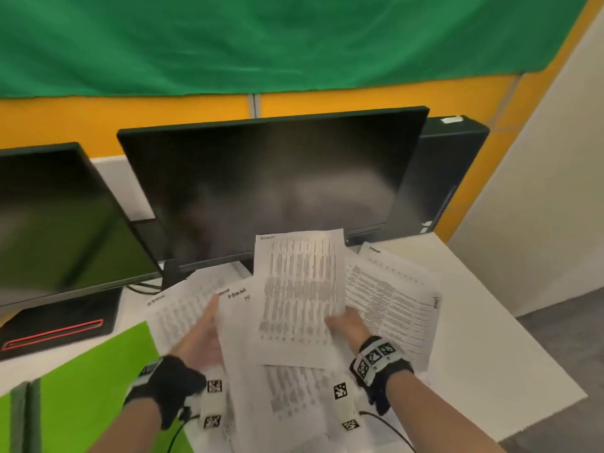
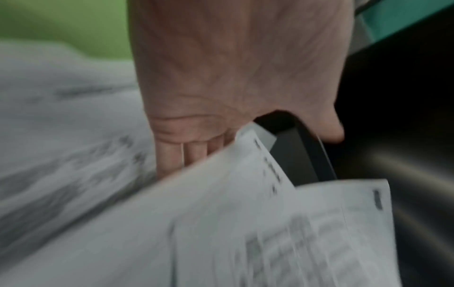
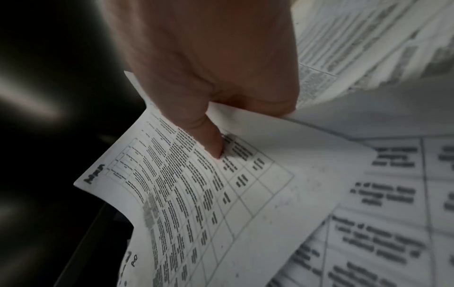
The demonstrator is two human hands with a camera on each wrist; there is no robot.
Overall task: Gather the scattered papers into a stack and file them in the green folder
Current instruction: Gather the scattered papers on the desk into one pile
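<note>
Several printed sheets lie fanned out and overlapping on the white desk (image 1: pixel 483 322) in front of the monitor. My right hand (image 1: pixel 344 323) (image 3: pixel 206 126) pinches one table-printed sheet (image 1: pixel 300 289) (image 3: pixel 221 194) at its lower right corner, thumb on top, and holds it lifted above the others. My left hand (image 1: pixel 202 331) (image 2: pixel 209 126) has straight fingers laid against the left edge of a middle sheet (image 1: pixel 238 322) (image 2: pixel 221 194), fingertips hidden under it. More sheets spread to the right (image 1: pixel 392 299), left (image 1: pixel 183 305) and near me (image 1: pixel 294 393). The green folder (image 1: pixel 88 371) (image 2: pixel 61 29) lies flat at lower left.
A large dark monitor (image 1: pixel 271 184) stands right behind the papers, a second monitor (image 1: pixel 49 217) at left. A black box with a red outline (image 1: pixel 55 328) sits under that one. A black computer case (image 1: pixel 451 171) stands at back right. The desk's edge runs along the right.
</note>
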